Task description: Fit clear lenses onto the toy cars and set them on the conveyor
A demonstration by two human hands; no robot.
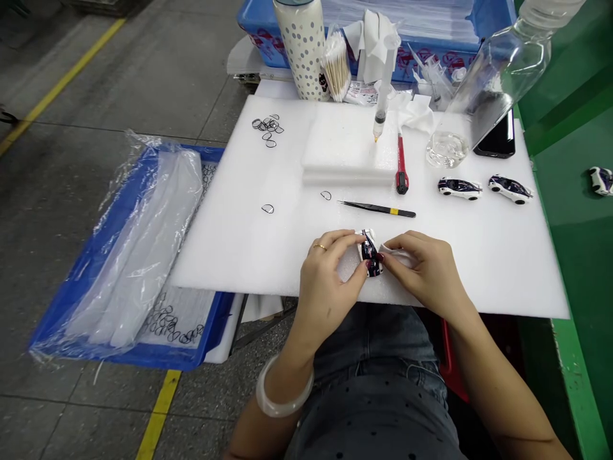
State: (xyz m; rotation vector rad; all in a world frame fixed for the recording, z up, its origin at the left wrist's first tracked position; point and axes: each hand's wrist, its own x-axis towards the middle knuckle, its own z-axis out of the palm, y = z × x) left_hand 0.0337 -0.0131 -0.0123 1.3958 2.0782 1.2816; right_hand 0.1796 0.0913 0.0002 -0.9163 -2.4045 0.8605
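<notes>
A small white and dark blue toy car (370, 252) stands near the front edge of the white foam board (225, 243). Fingers and thumb of my left hand (330, 271) close on it from the left. My right hand (426, 268) pinches a white cloth or tissue (400, 254) against the car's right side. Beyond the hands lie black tweezers (378, 209) with a yellow band. Two thin black rings, one of them a ring (325, 195) near the tweezers, rest on the foam. Two more toy cars, including this one (460, 188), are parked at the right.
A red utility knife (401, 166) lies beside a raised foam block (349, 137) with a syringe (382, 102). Behind stand a dotted tumbler (302, 51), cotton swabs (336, 67) and a blue bin (263, 32). A clear bottle (502, 70) and phone (498, 137) are at right. Left, a blue tray (71, 300) holds plastic-wrapped sheets.
</notes>
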